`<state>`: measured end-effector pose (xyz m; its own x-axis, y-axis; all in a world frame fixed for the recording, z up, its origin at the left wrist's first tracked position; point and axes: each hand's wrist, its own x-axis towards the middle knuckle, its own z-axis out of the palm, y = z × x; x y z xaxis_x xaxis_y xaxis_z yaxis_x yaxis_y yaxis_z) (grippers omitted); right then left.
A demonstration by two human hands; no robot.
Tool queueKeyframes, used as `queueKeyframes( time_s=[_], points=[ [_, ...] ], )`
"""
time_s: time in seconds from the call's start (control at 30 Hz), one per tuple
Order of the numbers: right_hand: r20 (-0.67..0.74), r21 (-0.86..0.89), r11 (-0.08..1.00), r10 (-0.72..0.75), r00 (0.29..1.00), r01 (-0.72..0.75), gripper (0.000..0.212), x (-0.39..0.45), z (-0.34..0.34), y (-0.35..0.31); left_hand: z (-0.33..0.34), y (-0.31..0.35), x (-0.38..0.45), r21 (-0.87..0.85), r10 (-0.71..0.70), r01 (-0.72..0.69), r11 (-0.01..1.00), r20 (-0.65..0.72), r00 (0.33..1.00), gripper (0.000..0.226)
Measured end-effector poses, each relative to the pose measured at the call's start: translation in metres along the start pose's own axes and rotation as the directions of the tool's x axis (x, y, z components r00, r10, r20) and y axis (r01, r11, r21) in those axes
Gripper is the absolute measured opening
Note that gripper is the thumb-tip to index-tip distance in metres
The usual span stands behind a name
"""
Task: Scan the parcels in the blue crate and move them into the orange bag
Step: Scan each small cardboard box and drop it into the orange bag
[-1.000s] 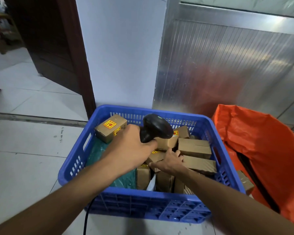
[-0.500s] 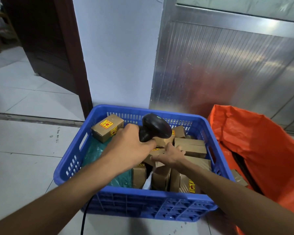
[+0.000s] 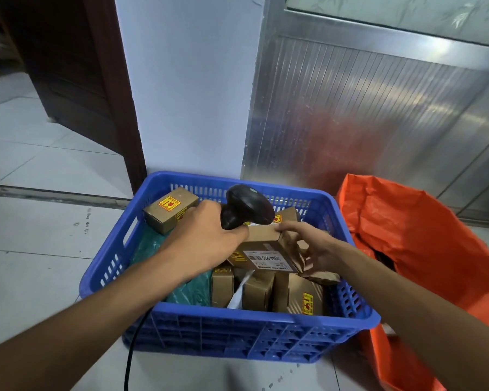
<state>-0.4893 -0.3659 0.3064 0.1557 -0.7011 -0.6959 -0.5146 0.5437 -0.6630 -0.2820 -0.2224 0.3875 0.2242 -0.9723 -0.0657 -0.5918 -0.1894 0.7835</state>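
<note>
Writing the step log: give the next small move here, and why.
Probably tip the scanner in the left hand down onto the white label of the parcel the right hand holds tilted above the blue crate; the label faces up, apparently unscanned.

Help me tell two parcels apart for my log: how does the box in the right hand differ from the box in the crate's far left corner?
The held box is gripped by the right hand and tipped; the corner box rests untouched. The held box shows a white barcode label toward the camera; the corner box shows yellow and red stickers. The held box sits under the scanner; the corner box lies left of it. Both are brown cardboard.
</note>
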Motion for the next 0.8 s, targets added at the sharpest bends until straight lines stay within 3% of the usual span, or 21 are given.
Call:
queueKeyframes(
  time_s=[0.13,0.33,0.6,0.8],
  points=[
    [0.046,0.081,0.995,0.046,0.998,-0.049,0.08,-0.001,-0.016,0.006,0.001,0.002,0.0,-0.009,0.006,-0.006,1.0,0.001,1.0,0.019],
    [0.126,0.262,0.964,0.021,0.992,-0.054,0.088,-0.003,-0.025,0.011,0.003,0.002,0.001,-0.005,0.007,-0.007,1.0,-0.001,1.0,0.019],
    [0.239,0.578,0.815,-0.114,0.964,-0.047,0.078,-0.008,-0.017,0.002,0.002,0.001,0.002,-0.027,0.004,-0.004,1.0,-0.011,1.0,0.022],
    [0.279,0.72,0.691,-0.21,0.937,-0.059,0.083,-0.01,-0.01,-0.001,-0.002,0.004,-0.001,-0.042,0.015,-0.016,0.999,-0.031,0.999,0.016]
  ],
)
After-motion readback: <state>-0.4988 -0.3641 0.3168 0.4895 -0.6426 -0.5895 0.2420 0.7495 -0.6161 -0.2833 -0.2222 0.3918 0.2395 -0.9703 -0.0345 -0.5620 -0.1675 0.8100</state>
